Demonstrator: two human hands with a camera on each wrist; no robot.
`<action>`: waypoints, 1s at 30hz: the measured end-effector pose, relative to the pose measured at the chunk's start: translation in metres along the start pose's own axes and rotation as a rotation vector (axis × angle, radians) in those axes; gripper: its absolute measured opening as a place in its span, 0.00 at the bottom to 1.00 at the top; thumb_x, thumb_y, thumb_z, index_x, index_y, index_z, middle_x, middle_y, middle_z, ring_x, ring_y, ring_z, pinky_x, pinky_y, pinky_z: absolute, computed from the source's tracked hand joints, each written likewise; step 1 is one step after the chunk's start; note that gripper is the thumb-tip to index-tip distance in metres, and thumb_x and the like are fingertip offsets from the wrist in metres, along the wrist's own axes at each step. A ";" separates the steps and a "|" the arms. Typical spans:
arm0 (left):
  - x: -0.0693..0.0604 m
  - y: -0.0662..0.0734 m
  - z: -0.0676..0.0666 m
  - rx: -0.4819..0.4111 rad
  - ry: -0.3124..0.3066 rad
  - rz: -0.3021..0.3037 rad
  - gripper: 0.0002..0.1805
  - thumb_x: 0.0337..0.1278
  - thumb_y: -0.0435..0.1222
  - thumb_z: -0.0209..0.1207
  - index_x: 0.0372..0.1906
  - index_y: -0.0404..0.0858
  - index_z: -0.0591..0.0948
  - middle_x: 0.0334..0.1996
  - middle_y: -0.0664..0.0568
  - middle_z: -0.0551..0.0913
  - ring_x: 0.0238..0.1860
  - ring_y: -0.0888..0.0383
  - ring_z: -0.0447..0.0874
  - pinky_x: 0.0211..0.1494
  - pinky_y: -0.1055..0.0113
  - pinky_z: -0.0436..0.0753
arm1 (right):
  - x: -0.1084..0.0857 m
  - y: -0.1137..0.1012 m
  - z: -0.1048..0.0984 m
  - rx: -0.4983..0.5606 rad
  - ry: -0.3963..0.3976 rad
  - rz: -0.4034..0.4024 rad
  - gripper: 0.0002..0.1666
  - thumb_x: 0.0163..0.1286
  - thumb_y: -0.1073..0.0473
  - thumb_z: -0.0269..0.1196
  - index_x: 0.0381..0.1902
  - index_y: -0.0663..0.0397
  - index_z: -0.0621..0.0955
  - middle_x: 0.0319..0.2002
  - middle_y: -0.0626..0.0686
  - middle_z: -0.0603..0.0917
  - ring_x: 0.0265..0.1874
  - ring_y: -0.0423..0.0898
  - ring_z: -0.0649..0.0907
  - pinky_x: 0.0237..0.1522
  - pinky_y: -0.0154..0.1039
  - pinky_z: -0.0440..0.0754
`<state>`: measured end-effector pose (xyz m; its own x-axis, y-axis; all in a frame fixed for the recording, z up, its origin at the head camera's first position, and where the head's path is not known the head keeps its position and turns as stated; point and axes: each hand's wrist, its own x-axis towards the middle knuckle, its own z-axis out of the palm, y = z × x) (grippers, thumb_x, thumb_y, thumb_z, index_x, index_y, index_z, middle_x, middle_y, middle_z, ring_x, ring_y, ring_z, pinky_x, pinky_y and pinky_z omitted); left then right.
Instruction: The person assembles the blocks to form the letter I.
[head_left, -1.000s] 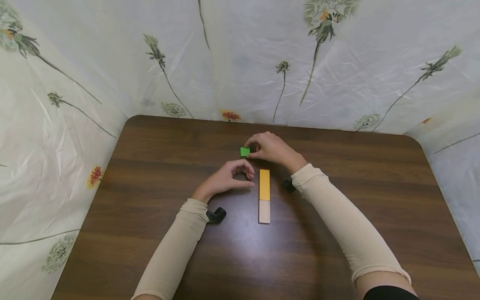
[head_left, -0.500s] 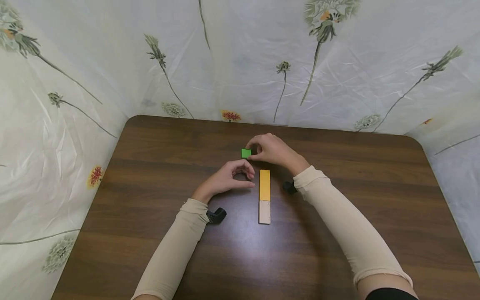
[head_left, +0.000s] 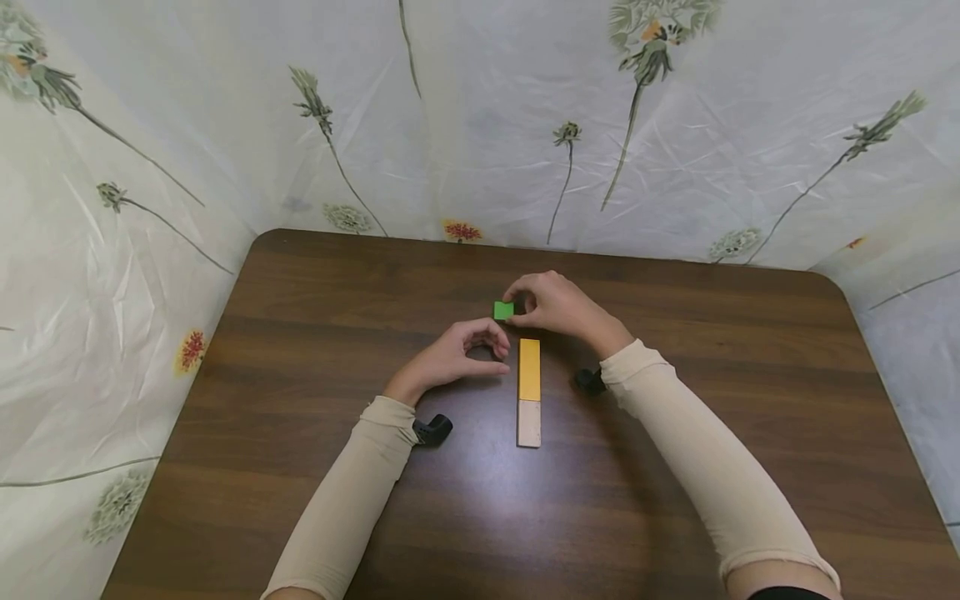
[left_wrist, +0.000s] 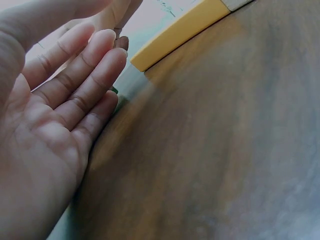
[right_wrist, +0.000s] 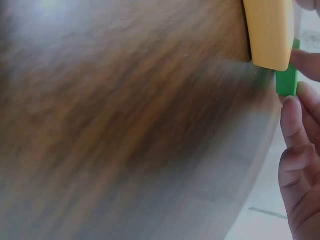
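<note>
A small green block (head_left: 503,311) is pinched between the thumb and fingers of my right hand (head_left: 562,307), just beyond the far end of the yellow block (head_left: 529,369). In the right wrist view the green block (right_wrist: 286,82) shows between the fingertips, partly behind the yellow one. My left hand (head_left: 456,354) lies beside the yellow block, fingers loosely bent, holding nothing. The left wrist view shows its palm and relaxed fingers (left_wrist: 80,95) apart from the yellow block (left_wrist: 180,32). End to end with the yellow block, on the near side, lies a pale wooden block (head_left: 529,424).
The dark brown wooden table (head_left: 337,292) has rounded far corners. Behind it and at its sides hangs a pale sheet (head_left: 480,125) with a dandelion print. A black wrist device (head_left: 433,430) sits on the left sleeve, another (head_left: 589,382) on the right.
My right hand has moved a little to the right and nearer, bringing the green block along toward the yellow block's far end. The left hand and the other blocks stay put.
</note>
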<state>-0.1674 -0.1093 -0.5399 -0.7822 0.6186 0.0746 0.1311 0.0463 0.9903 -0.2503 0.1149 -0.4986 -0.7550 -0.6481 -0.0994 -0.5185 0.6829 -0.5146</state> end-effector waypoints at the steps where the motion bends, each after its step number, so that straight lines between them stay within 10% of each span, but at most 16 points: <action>1: 0.000 0.000 0.000 0.001 0.001 0.000 0.15 0.57 0.29 0.73 0.47 0.34 0.81 0.43 0.46 0.84 0.48 0.53 0.84 0.63 0.58 0.81 | -0.001 0.001 0.000 0.005 0.002 0.000 0.17 0.65 0.54 0.74 0.50 0.53 0.88 0.31 0.49 0.85 0.23 0.42 0.78 0.28 0.37 0.76; 30: 0.000 0.003 0.001 0.016 0.001 -0.011 0.15 0.58 0.31 0.73 0.47 0.32 0.81 0.42 0.45 0.85 0.48 0.52 0.84 0.62 0.59 0.81 | -0.031 0.019 -0.004 0.083 0.020 0.030 0.17 0.63 0.56 0.76 0.49 0.55 0.88 0.30 0.50 0.84 0.25 0.42 0.78 0.29 0.36 0.76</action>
<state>-0.1660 -0.1084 -0.5367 -0.7844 0.6170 0.0636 0.1318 0.0655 0.9891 -0.2382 0.1496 -0.5022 -0.7780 -0.6203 -0.0993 -0.4609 0.6710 -0.5808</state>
